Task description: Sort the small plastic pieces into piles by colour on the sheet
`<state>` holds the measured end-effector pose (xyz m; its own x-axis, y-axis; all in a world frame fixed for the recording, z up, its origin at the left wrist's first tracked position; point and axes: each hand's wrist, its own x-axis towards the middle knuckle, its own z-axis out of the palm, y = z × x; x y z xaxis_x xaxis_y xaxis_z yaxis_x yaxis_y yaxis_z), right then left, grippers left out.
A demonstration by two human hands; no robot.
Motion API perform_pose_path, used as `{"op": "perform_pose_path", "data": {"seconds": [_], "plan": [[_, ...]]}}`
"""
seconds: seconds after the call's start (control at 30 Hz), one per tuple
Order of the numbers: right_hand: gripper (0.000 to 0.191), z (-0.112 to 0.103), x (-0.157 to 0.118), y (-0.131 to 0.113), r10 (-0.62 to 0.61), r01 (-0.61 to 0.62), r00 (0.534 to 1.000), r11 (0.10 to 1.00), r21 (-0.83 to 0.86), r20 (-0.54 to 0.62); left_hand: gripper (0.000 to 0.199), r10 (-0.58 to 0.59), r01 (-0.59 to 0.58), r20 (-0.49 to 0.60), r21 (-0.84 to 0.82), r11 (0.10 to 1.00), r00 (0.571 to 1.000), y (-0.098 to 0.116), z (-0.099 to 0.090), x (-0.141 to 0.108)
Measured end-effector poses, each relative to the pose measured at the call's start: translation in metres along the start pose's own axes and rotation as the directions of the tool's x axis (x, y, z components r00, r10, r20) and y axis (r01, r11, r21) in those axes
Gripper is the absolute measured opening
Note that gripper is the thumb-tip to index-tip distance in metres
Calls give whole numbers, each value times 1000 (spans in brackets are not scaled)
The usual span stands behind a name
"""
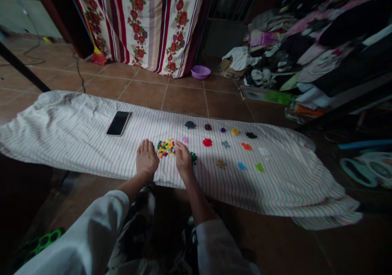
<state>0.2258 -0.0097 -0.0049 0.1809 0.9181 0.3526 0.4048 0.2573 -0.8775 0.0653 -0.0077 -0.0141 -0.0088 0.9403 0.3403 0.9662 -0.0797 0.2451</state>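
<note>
A pile of small mixed-colour pieces (166, 147) lies on the striped cloth (147, 124) between my two hands. My left hand (147, 158) rests flat at the pile's left side, back up, holding nothing. On the pile's right, my right hand (183, 159) has its fingers bent together near the pieces; what is between them, if anything, is hidden. Dark green pieces (193, 158) sit partly behind my right hand. Further right are small single-colour heaps, among them red (207, 143), orange (246, 146), yellow (235, 131), tan (221, 163) and blue (241, 166).
A phone (118, 123) lies on the cloth left of my hands. Beyond the cloth are a floral curtain (153, 26), a purple basin (201, 72) and a red broom head (99, 58) on the tiled floor. Clothes (269, 42) are heaped at the back right.
</note>
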Motion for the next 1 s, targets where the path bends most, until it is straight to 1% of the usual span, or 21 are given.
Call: {"op": "perform_pose_path", "data": {"seconds": [0.13,0.23,0.33,0.47,0.6,0.63,0.7,0.83,0.9,1.0], "plan": [[38,-4,0,-5,9,-11,999,999,-49,-35,48,9,-12,39,78,997,999,4,-2,1],[37,-3,-3,-6,52,-54,998,996,-74,-28,48,12,-19,60,121,993,998,7,-3,3],[36,-1,-7,-7,83,-84,996,991,-105,-16,49,1,-12,86,126,992,996,9,-5,4],[35,0,-3,-9,23,-24,1000,993,-119,-12,50,-18,10,98,80,997,995,9,-7,3],[35,3,18,-9,-17,13,1000,985,-174,-23,51,-8,4,96,45,999,995,7,-6,1],[35,5,25,-7,-28,26,1000,979,-201,-6,51,-8,4,93,37,999,996,7,-6,1],[33,8,38,-3,-37,54,997,961,-272,68,51,-11,9,87,26,1000,996,7,-5,1],[32,14,62,10,35,74,971,896,-438,235,50,-14,13,82,6,1000,997,8,-5,2],[31,15,70,15,66,88,957,863,-498,283,50,-9,9,76,0,1000,997,8,-5,3],[30,16,78,18,82,119,939,833,-540,334,50,-10,9,72,6,1000,997,9,-6,2]]}}
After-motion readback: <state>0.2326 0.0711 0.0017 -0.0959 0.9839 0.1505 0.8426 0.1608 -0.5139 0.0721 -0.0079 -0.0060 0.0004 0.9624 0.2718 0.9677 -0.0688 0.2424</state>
